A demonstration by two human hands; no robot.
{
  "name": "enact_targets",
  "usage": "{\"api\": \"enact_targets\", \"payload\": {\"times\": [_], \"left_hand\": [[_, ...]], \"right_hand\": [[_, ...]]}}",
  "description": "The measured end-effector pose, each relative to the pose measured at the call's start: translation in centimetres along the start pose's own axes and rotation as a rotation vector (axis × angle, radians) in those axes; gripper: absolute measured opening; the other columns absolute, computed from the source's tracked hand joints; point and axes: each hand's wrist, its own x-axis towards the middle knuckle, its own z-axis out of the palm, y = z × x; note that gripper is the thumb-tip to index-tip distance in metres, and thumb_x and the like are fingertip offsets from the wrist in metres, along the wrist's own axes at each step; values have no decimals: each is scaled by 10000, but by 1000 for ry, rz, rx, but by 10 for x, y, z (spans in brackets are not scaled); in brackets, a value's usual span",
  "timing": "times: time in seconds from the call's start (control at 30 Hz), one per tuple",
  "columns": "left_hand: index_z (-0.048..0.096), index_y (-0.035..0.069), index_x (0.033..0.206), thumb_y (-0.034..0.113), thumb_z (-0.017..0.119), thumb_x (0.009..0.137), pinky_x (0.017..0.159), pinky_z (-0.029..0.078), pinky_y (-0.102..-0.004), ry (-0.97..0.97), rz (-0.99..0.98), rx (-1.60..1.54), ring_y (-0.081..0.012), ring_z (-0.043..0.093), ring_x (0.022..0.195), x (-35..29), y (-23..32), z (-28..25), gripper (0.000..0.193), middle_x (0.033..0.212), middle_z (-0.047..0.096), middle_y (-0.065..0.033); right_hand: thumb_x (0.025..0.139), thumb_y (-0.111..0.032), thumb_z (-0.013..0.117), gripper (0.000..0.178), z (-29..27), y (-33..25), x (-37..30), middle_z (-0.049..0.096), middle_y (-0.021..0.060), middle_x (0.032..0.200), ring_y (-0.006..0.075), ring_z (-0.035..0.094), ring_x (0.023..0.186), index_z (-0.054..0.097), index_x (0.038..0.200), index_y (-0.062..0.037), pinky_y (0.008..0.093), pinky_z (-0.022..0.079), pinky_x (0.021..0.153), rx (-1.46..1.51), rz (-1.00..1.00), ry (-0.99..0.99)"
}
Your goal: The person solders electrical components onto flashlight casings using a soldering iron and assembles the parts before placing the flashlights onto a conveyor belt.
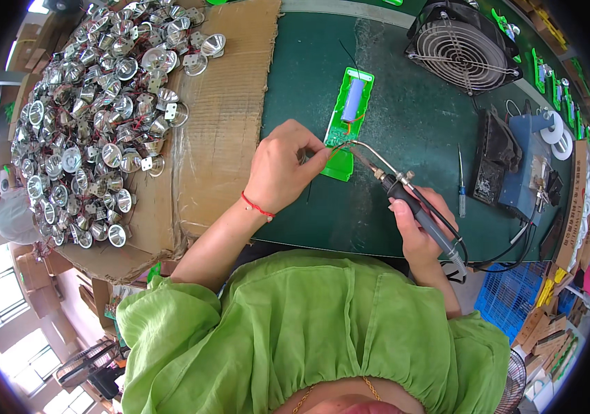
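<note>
Two hands are at work over the tabletop [405,124]. The left hand [284,165], with a red cord bracelet [258,207] at the wrist, has thumb and forefinger pinched together on a thin wire [337,148] above the near part of a green case [340,168]. The right hand [416,231] is closed around a soldering iron [400,191], which points to the far left; a curved metal tube [379,157] runs along it toward the pinched wire. Contact between iron and wire cannot be confirmed at this scale. The case lies in the middle of the tabletop, beyond the hands, its long side running near to far and slightly tilted; a blue-violet cylindrical cell [353,100] sits in its far half, with an orange wire beside it. To the left, a large heap of silvery reflectors [101,117] rests on a cardboard sheet [219,117]. To the right lies a blue-handled screwdriver [462,196], with a blue bench unit [524,165] and a white spool [552,131] farther right. At the far right stands a black fan [453,55] with a metal grille.
</note>
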Motion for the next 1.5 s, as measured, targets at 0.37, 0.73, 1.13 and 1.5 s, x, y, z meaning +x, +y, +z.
{"api": "enact_targets", "payload": {"times": [0.37, 0.73, 1.13, 1.5], "left_hand": [[651, 9, 753, 98, 714, 765, 516, 408, -238, 5, -21, 32, -82, 497, 560, 2, 3, 2, 109, 755, 567, -33], [658, 3, 757, 106, 716, 761, 520, 418, -239, 9, -24, 20, -84, 516, 570, 4, 2, 2, 118, 754, 574, -38], [713, 65, 969, 28, 728, 742, 782, 468, -301, -240, 246, -50, -162, 585, 898, -3, -6, -43, 231, 1137, 578, -97], [673, 5, 748, 118, 702, 798, 638, 427, -266, -208, -113, -96, -127, 548, 718, 10, 2, -14, 127, 830, 583, -47]], "right_hand": [[804, -72, 704, 216, 7, 1, 5, 658, 96, 793, 123, 620, 650, 624, 976, 32, 232, 482, 572, 4, 6, -4], [800, -25, 688, 244, -1, 6, -4, 665, 145, 843, 158, 645, 731, 596, 1007, 66, 233, 497, 617, 144, 82, 134], [804, -40, 688, 248, -6, 9, -8, 671, 145, 841, 161, 647, 734, 594, 1009, 61, 245, 502, 637, 136, 92, 119], [781, -28, 710, 234, 10, 16, -1, 674, 110, 823, 124, 634, 704, 619, 982, 48, 222, 487, 602, 126, 93, 110]]}}
